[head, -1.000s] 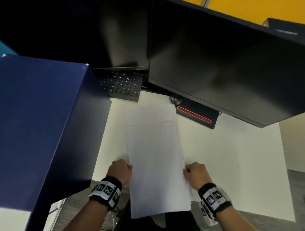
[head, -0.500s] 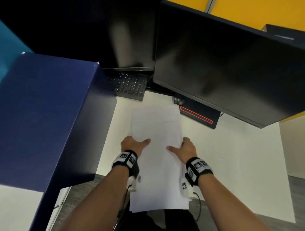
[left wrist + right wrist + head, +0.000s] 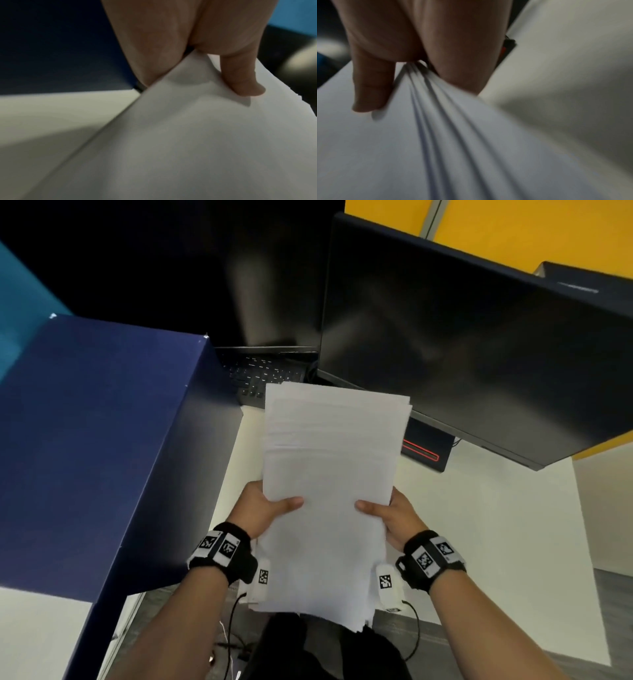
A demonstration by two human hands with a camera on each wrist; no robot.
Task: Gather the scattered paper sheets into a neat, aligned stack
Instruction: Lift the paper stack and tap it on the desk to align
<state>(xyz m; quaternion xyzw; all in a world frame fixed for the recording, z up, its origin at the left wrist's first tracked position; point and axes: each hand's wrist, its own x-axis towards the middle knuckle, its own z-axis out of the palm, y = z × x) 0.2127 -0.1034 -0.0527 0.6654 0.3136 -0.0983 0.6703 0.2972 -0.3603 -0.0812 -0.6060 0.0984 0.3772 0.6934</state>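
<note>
From the head view, one stack of paper sheets (image 3: 329, 491) is held up above the white desk (image 3: 479, 525), the left hand (image 3: 260, 508) and right hand (image 3: 394, 515) each pinching a long edge, thumbs on top; two dark monitors (image 3: 462, 354) and one keyboard (image 3: 263, 374) stand behind. The left wrist view shows one thumb (image 3: 240, 78) pressing the top sheet. The right wrist view shows several sheet edges (image 3: 436, 108) fanned apart in the grip, too blurred to count
</note>
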